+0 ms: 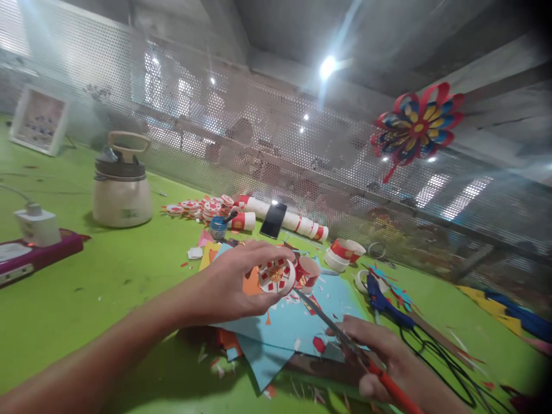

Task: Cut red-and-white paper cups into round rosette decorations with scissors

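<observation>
In front of me my left hand [252,282] grips a short white paper cup piece [276,277] between thumb and fingers. Red paper squares and a gold-and-red motif cover its round face. Fingers of my right hand [379,356] are closed around red-handled scissors [321,313], whose pointed metal blade slants up to the left. The tip is close to the cup piece's lower right edge; whether it touches cannot be made out. Just behind the held piece is a red-lined paper cup ring [308,273]. Light blue paper [334,293] with small scraps lies beneath the hands.
Stacked decorated discs [211,206], a blue-lidded jar [218,227], a long roll of cups [297,221] and a phone [273,221] lie behind. More cup rings [338,255] and a corded blue glue gun [383,302] are right. A sprayer bottle [123,190] and power strip [41,259] stand left.
</observation>
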Available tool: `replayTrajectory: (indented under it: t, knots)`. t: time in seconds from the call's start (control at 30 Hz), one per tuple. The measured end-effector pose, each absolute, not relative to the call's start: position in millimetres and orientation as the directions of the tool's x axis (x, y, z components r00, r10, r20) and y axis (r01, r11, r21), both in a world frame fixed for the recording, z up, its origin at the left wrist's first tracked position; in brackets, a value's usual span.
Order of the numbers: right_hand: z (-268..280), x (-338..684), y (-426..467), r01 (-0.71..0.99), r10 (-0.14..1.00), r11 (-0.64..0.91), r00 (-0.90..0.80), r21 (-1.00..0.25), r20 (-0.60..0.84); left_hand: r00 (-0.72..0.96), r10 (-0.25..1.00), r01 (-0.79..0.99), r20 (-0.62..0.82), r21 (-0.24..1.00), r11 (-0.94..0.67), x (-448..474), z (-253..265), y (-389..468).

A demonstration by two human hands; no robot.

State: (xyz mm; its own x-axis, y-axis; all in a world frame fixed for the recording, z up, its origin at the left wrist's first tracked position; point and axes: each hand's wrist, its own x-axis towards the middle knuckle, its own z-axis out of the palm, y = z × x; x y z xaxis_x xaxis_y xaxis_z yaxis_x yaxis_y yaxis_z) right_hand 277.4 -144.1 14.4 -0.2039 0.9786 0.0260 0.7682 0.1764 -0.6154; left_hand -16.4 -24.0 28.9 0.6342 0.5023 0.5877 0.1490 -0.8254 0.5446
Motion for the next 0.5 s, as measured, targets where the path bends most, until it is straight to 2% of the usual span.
replayTrajectory:
  t: [0.3, 0.4, 0.5]
  knots:
    - [-1.7, 289.9, -150.1, 0.825, 0.992, 0.119, -0.083, -0.553, 0.09, 0.655, 0.526, 0.131, 0.543, 0.604, -0.786, -22.4, 31.1, -23.1]
    - [-7.4, 299.4, -149.1, 0.848, 0.989, 0.141, -0.105, -0.512, 0.1, 0.631, 0.551, 0.103, 0.546, 0.645, -0.757, -22.8, 33.0, -24.6]
    - [-7.5, 301.8, -147.4, 0.857, 0.976, 0.21, -0.154, -0.47, 0.156, 0.626, 0.548, 0.118, 0.555, 0.628, -0.77, -23.9, 36.1, -26.5]
